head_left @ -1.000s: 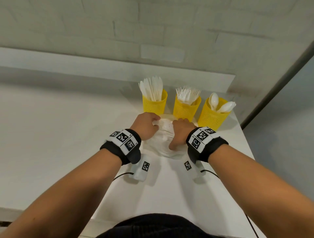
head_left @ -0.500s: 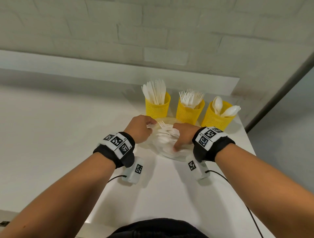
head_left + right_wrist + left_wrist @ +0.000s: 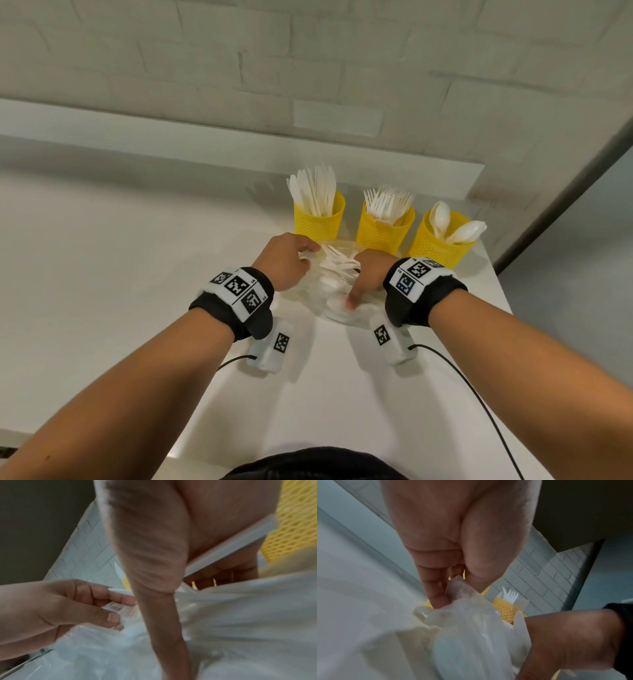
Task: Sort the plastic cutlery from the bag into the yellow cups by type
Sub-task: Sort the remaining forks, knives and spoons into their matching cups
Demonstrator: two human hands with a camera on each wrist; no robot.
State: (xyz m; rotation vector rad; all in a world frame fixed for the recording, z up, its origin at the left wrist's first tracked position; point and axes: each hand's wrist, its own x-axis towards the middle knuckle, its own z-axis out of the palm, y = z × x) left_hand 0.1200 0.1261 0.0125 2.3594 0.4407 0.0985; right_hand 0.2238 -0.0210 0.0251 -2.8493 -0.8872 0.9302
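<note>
A clear plastic bag (image 3: 337, 298) of white cutlery lies on the white table, just in front of three yellow mesh cups. The left cup (image 3: 319, 219) holds knives, the middle cup (image 3: 384, 230) forks, the right cup (image 3: 443, 245) spoons. My left hand (image 3: 305, 256) pinches the bag's left edge (image 3: 458, 588) between thumb and fingers. My right hand (image 3: 363, 270) is at the bag's mouth, its fingers curled over a white cutlery handle (image 3: 229, 550) and its thumb (image 3: 163, 615) lying on the bag. Fork tines (image 3: 339, 260) stick out between the hands. The held piece's type is hidden.
A brick wall and a low white ledge (image 3: 239, 150) run behind the cups. The table's right edge (image 3: 503, 294) is close to the spoon cup. A black cable (image 3: 479, 404) trails from my right wrist across the table.
My hands have drawn apart on the bag, spreading its mouth. Fork tines now show between them. The left hand has shifted left.
</note>
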